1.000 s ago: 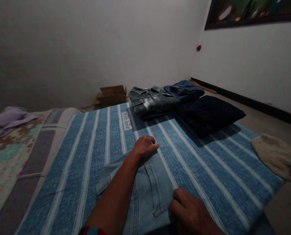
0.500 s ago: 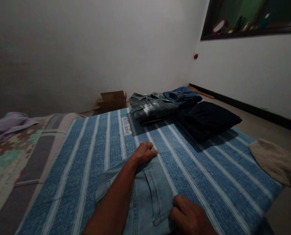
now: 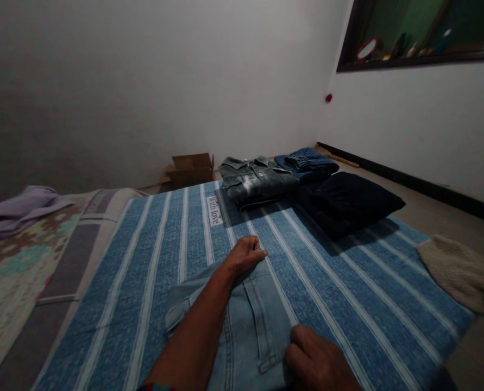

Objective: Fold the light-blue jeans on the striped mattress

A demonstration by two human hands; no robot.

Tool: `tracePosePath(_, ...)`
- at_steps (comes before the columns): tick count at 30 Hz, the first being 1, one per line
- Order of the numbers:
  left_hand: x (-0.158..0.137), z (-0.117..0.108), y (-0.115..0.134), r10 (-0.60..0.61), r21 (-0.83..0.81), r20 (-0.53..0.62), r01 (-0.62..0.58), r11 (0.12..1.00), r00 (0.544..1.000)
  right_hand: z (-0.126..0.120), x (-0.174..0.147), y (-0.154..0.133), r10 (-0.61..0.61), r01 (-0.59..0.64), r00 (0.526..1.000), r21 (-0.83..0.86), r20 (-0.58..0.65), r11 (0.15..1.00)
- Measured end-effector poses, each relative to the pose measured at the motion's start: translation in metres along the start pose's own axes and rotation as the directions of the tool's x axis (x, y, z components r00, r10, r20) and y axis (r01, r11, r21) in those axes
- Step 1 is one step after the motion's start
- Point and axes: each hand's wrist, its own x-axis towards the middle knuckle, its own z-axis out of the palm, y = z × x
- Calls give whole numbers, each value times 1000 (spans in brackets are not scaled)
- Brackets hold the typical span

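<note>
Head view, only camera here. Light-blue jeans (image 3: 242, 326) lie flat on the blue striped sheet (image 3: 347, 288), near the bottom edge of frame, a back pocket facing up.

Left hand (image 3: 245, 254) sits at the far edge of the jeans, forearm running across the denim. Fingers curled in loosely and pressed together, knuckles up, fingertips on the fabric where jeans meet sheet. Cannot tell if it pinches any cloth (underside hidden).

Right hand (image 3: 319, 361) is at the near right side of the jeans, just beside the pocket's lower corner. Fingers bent and closed on the denim edge, touching it; actual grip hidden under the knuckles, so cannot tell whether it holds or just presses.

Rest of scene:
- White label reading "With love" (image 3: 214, 210) printed on the sheet, beyond the left hand.
- Folded grey denim jacket (image 3: 256, 179) at the far end of the sheet.
- Folded blue garment (image 3: 307, 162) just right of the jacket, touching it.
- Dark navy folded pile (image 3: 350, 202) in front of that one, well apart from both hands.
- Open cardboard box (image 3: 190, 167) on the floor by the wall.
- Lilac cloth (image 3: 22, 209) far left on a patterned cover.
- Beige fuzzy item (image 3: 464, 274) at the right edge (partly off the sheet).
</note>
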Motion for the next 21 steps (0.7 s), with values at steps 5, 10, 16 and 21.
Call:
tracePosePath(5,0,1,0,-7,1,-10,7,1000,1000,1,1,-1,9,-9,1000,-6,-18,1000)
tracePosePath(10,1,2,1,18,4,-5,-18,1000,1000,-5,0,0,11,-9,999,-55,37,998)
tracePosePath(16,3,3,3,8,92,22,-10,996,1000,-18,38,-12,-20,20,1000,62,-6,998)
tracePosePath(21,4,6,3,-8,155,0,8,988,1000,1,72,-35,-36,28,998,134,60,991)
